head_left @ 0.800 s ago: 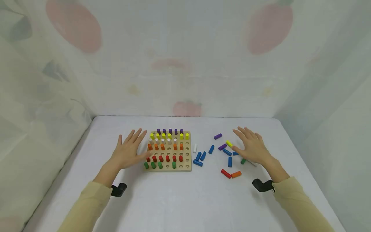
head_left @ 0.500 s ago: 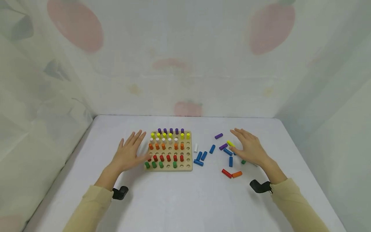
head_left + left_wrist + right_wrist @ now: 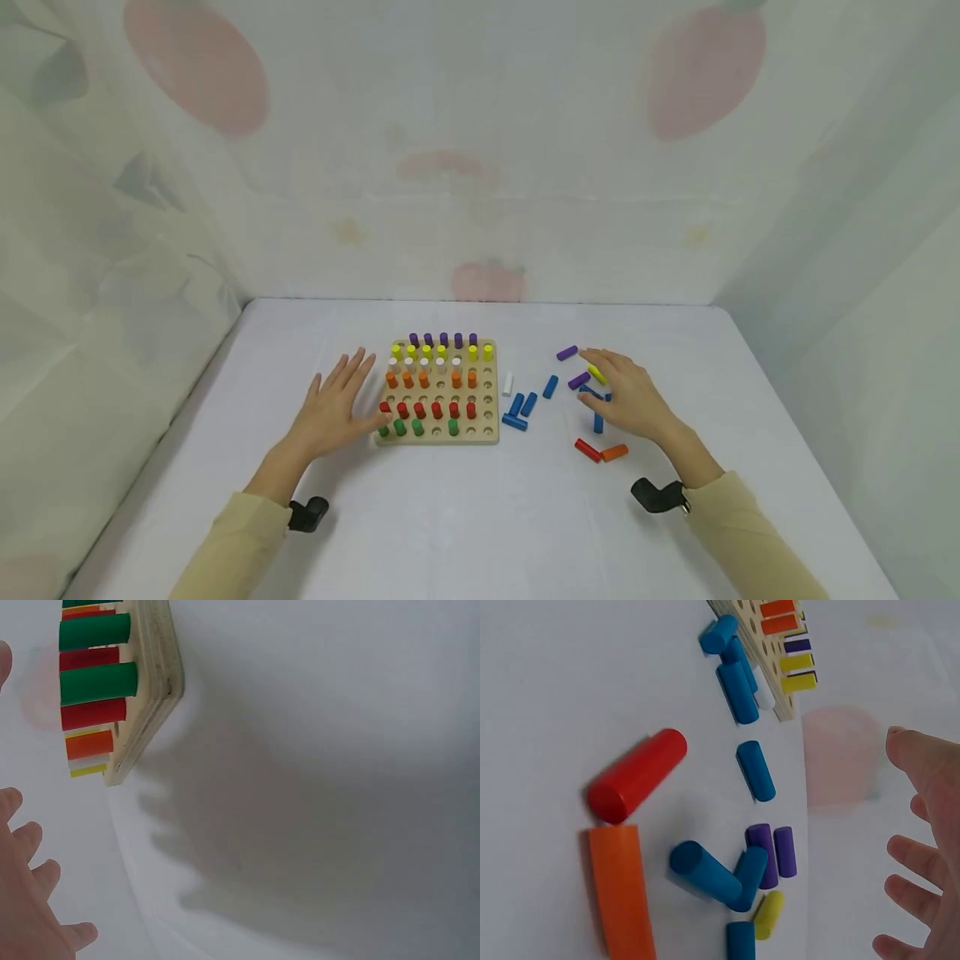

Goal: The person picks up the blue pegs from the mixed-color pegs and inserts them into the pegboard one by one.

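Note:
A wooden pegboard point(image 3: 480, 433) stands left of the table's middle, with rows of purple, yellow, white, orange, red and green pegs upright in it. Beside its left edge, my left hand point(image 3: 333, 412) is held with fingers spread, holding nothing; its thumb overlaps the front corner in the head view. My right hand point(image 3: 633, 396) hovers over loose pegs on the right, fingers extended and thumb apart, with nothing between them. Around it lie a yellow peg point(image 3: 769, 915), purple pegs point(image 3: 579, 381), blue pegs point(image 3: 705, 871), a red peg point(image 3: 637, 776) and an orange peg point(image 3: 621, 892).
Between the board and the right hand lie a white peg point(image 3: 507, 384) and several more blue pegs point(image 3: 514, 422). The white-covered table point(image 3: 465, 525) is bordered by hanging fabric point(image 3: 480, 208) at the back and both sides.
My right hand has moved left and slightly toward me over the loose pegs, now covering the green one. My left hand has barely shifted. The pegs appear unmoved.

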`<state>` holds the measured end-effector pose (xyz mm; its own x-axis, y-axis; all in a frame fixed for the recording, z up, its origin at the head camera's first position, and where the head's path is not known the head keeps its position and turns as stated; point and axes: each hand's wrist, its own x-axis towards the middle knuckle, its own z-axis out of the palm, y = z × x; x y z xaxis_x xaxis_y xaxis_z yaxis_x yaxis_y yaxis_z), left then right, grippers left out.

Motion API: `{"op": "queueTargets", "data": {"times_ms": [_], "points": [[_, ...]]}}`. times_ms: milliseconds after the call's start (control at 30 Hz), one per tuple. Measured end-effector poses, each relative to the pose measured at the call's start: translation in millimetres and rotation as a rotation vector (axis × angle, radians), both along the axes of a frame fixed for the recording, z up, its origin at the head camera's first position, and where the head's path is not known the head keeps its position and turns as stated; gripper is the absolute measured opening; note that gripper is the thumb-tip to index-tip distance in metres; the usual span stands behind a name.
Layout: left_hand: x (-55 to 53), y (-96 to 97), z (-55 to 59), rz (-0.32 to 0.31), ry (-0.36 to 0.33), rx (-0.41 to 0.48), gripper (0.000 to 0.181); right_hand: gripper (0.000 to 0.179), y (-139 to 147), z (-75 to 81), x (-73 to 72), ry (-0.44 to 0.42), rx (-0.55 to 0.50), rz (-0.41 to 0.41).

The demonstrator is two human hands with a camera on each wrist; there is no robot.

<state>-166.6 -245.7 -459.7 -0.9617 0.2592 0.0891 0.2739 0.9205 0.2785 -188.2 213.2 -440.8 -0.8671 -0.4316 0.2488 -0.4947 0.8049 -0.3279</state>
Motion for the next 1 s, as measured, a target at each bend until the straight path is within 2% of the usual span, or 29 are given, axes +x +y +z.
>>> {"op": "queueTargets", "data": {"times_ms": [267,533,733,1000], "points": [[5.5,-1.3,-12.1,-0.01,-0.009,-0.002,0.101,0.061,-10,-9.7,3.1,0.014,-0.065,0.033],[9.5,-1.6,-18.1,-0.011,-0.072,-0.023,0.105,0.06,-18,-18.3,3.9,0.018,-0.09,0.039],[9.5,-2.8,-23.5,-0.018,-0.1,-0.033,0.105,0.058,-26,-24.0,6.7,-0.011,-0.097,0.04],[7.8,-3.3,-31.3,-0.016,-0.132,-0.003,0.105,0.054,-37,-31.1,7.7,-0.033,-0.125,0.05]]}}
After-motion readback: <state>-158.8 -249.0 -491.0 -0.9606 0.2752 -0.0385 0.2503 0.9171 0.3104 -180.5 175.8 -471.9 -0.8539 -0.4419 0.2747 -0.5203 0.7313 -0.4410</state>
